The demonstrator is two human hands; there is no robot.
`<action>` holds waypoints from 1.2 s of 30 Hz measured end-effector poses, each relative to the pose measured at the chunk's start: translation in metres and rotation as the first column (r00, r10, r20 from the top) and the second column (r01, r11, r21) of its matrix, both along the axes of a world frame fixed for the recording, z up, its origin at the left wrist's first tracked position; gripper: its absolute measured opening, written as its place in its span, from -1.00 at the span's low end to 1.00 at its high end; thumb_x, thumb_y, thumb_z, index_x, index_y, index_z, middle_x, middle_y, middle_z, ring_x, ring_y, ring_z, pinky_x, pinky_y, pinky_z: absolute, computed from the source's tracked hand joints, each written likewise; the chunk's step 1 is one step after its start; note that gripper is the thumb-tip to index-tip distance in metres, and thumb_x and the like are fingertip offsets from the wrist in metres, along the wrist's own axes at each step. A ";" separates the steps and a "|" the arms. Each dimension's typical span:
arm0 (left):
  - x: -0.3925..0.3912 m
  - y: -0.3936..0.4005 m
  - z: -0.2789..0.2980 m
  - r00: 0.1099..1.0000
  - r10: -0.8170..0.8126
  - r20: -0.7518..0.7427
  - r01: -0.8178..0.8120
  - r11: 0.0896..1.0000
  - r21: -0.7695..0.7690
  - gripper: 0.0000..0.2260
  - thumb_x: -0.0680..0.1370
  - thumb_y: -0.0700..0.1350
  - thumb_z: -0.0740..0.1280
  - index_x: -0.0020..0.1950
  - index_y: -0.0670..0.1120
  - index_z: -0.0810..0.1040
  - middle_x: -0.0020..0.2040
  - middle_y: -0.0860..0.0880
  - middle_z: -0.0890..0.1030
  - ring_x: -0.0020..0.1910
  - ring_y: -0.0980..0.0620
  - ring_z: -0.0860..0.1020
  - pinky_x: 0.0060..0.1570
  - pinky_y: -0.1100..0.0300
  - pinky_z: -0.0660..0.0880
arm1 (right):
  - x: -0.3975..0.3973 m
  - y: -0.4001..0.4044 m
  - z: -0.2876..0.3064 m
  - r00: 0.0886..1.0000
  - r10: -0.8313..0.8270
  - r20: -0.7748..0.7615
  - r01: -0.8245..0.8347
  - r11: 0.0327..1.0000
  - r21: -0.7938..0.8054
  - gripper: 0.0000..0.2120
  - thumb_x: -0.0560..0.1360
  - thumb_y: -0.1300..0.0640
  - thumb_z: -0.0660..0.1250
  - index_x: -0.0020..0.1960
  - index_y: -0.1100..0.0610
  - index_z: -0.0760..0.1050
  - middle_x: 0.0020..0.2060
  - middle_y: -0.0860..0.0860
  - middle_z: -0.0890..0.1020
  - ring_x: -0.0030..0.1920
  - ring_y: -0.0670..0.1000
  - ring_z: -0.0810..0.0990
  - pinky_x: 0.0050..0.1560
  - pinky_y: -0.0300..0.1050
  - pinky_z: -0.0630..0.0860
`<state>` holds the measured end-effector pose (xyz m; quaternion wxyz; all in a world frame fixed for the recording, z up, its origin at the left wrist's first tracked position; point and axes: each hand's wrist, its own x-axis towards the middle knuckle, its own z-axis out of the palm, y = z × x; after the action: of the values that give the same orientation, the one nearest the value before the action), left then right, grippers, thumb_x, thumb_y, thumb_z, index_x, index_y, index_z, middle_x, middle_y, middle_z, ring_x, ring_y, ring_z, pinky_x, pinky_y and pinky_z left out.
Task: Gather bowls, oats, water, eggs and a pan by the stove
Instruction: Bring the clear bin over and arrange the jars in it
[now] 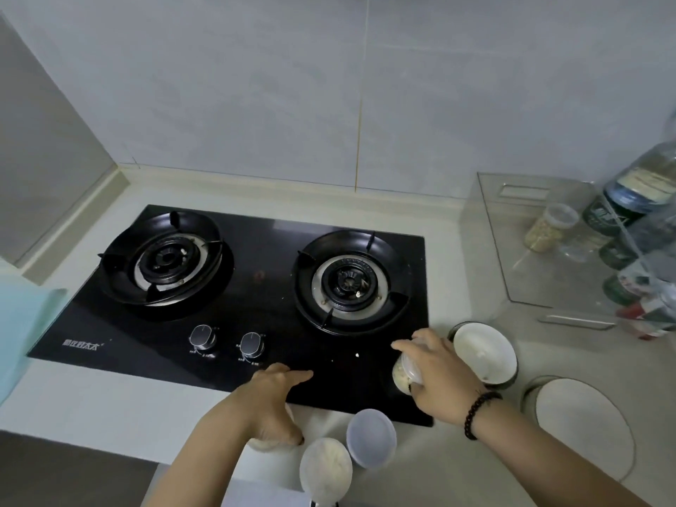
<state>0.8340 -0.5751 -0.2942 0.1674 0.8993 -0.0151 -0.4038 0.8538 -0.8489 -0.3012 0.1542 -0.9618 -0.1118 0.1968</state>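
My right hand [435, 371] grips a clear lidded oat container [406, 375] over the front right corner of the black two-burner stove [256, 287]. My left hand [274, 404] holds another pale container [261, 442] at the stove's front edge, mostly hidden under the palm. Two more lidded plastic containers [371, 437] [325, 468] stand on the counter between my arms. A white bowl with a dark outside [484, 351] sits just right of the stove. A second white bowl [581, 426] sits nearer, at the right.
A clear glass panel [530, 243] stands on the counter at the right, with a jar of oats [547, 232] and large bottles [636, 228] behind it. A pale blue object [22, 334] lies at the left edge. Tiled walls close the back and left.
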 end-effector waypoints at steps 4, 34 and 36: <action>-0.012 -0.001 -0.003 0.992 0.115 0.048 -0.119 0.989 0.082 -0.05 0.28 0.11 0.53 0.57 0.12 0.11 0.43 0.03 0.26 0.39 -0.01 0.37 0.21 0.16 0.49 | 0.002 -0.003 -0.002 1.000 0.020 -0.001 -0.020 1.000 0.014 -0.37 0.46 0.21 0.26 0.45 -0.15 0.21 0.37 -0.06 0.17 0.37 0.05 0.23 0.25 -0.15 0.45; 0.111 -0.266 0.120 0.512 0.723 0.463 -0.329 0.663 -0.673 -0.43 0.36 -0.05 0.50 0.32 0.10 0.38 0.21 0.25 0.47 0.09 0.42 0.40 -0.04 0.50 0.30 | 0.166 -0.231 0.095 0.675 -0.667 0.314 0.354 0.667 0.655 -0.42 0.27 0.14 0.55 0.21 0.03 0.37 0.17 0.01 0.32 0.07 -0.03 0.39 0.06 -0.23 0.31; 0.123 -0.282 0.115 0.546 0.711 0.443 -0.313 0.663 -0.680 -0.43 0.36 -0.06 0.50 0.31 0.12 0.37 0.21 0.25 0.46 0.06 0.51 0.35 -0.10 0.57 0.30 | 0.189 -0.236 0.076 0.707 -0.620 0.340 0.381 0.739 0.556 -0.38 0.27 0.14 0.54 0.26 0.04 0.37 0.22 0.05 0.32 0.13 0.06 0.42 0.07 -0.24 0.30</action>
<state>0.9575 -0.8573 -0.1793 0.5035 0.8579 0.0917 0.0460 1.0425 -1.0851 -0.2252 0.3838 -0.9082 0.0836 -0.1443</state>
